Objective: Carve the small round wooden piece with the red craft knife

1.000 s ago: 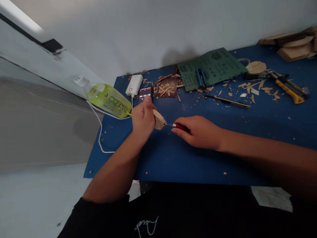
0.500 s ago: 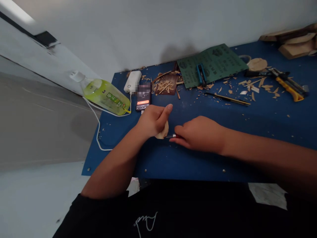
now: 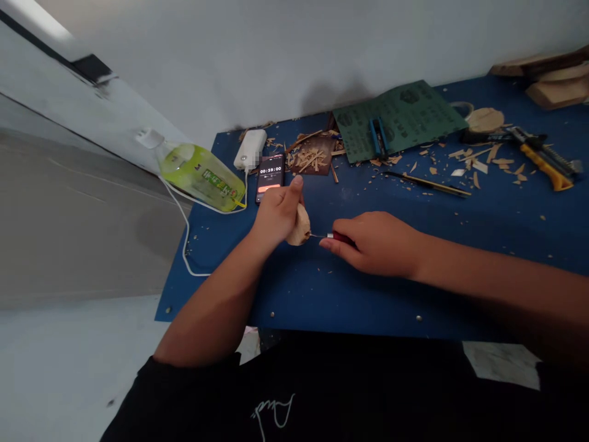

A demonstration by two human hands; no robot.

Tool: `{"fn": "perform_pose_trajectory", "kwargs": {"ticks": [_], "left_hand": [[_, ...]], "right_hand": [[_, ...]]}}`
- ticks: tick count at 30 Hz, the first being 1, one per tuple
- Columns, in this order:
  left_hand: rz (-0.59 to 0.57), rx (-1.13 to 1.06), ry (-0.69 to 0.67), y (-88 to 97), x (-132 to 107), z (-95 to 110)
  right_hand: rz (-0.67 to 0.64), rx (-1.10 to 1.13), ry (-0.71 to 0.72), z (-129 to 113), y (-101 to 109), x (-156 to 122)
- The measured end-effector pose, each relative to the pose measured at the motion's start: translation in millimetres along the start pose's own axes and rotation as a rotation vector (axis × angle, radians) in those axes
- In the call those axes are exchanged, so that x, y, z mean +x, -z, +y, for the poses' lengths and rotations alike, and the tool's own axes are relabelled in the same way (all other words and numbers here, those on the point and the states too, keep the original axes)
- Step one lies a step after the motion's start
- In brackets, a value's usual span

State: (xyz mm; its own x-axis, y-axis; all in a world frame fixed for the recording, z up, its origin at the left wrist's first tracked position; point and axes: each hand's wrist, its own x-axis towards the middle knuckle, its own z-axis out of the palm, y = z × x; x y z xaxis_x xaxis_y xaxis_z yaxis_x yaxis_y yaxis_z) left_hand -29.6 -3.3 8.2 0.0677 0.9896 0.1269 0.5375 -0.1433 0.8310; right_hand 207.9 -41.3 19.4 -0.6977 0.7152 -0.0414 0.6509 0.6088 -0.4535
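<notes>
My left hand (image 3: 275, 215) is closed around a small pale wooden piece (image 3: 299, 226), held just above the blue table top (image 3: 460, 245). My right hand (image 3: 375, 242) grips a carving knife with a red handle (image 3: 341, 237). Its thin metal blade points left and its tip touches the wooden piece. Both hands are near the table's front left part, a little in front of a phone (image 3: 269, 176) that shows a running timer.
A white power bank (image 3: 250, 149) and a green pouch (image 3: 200, 177) with a white cable lie at the back left. Green sandpaper (image 3: 405, 116), wood shavings (image 3: 309, 158), a yellow utility knife (image 3: 543, 161), a thin stick (image 3: 427, 183) and wood blocks (image 3: 554, 92) lie along the back and right.
My left hand turned the wooden piece and shifted slightly, thumb moving off the phone's edge. My right hand kept the knife against the wood throughout. The view swayed a little.
</notes>
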Motion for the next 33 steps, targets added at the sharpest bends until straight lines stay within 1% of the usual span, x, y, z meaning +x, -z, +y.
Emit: {"fn": "perform_pose_trajectory", "kwargs": {"ticks": [3,4,8,10,12,15,18,21,23,25,26,29,30,31,33], "left_hand": [[0.045,0.009,-0.001,-4.4,-2.5,0.0],[0.082,0.01,-0.004,-6.5,-3.3,-0.2],[0.301,-0.038,-0.019,-14.8,-6.6,2.7],[0.343,-0.098,-0.017,-16.7,-8.9,7.5],[0.284,-0.134,-0.011,-15.8,-11.1,13.0],[0.11,-0.11,0.001,-10.5,-13.0,19.4],[-0.021,-0.08,0.016,-3.6,-12.3,22.2],[-0.177,-0.047,0.08,1.8,-10.7,23.5],[-0.256,-0.008,0.132,3.2,-10.4,24.3],[-0.293,0.069,0.159,1.7,-10.8,24.8],[-0.329,0.136,0.149,-0.2,-11.3,24.7],[-0.485,0.368,0.038,-7.9,-11.6,21.3],[-0.504,0.407,0.009,-9.9,-10.7,18.8],[-0.483,0.404,0.009,-10.8,-9.2,15.7],[-0.342,0.296,0.087,-9.4,-4.7,7.9]], "right_hand": [[-0.016,0.052,-0.029,-1.4,-4.6,1.2],[-0.019,0.065,-0.049,-3.3,-6.5,1.4],[0.013,0.086,-0.148,-14.8,-12.3,0.7],[0.028,0.067,-0.15,-19.2,-12.0,-0.4],[0.01,0.03,-0.109,-20.7,-9.3,-1.7],[-0.042,-0.036,-0.025,-19.0,-3.7,-3.3],[-0.041,-0.157,0.046,-17.4,0.6,-4.4],[-0.024,-0.262,0.126,-17.5,3.9,-5.7],[-0.015,-0.294,0.167,-17.7,6.0,-7.1],[-0.006,-0.317,0.186,-17.5,7.5,-8.8],[-0.009,-0.329,0.203,-17.1,7.9,-9.8],[-0.052,-0.36,0.276,-14.1,7.6,-11.7],[-0.067,-0.37,0.286,-12.2,7.3,-11.7],[-0.075,-0.382,0.28,-9.9,7.2,-11.3],[-0.07,-0.4,0.23,-4.8,7.2,-9.2]]}}
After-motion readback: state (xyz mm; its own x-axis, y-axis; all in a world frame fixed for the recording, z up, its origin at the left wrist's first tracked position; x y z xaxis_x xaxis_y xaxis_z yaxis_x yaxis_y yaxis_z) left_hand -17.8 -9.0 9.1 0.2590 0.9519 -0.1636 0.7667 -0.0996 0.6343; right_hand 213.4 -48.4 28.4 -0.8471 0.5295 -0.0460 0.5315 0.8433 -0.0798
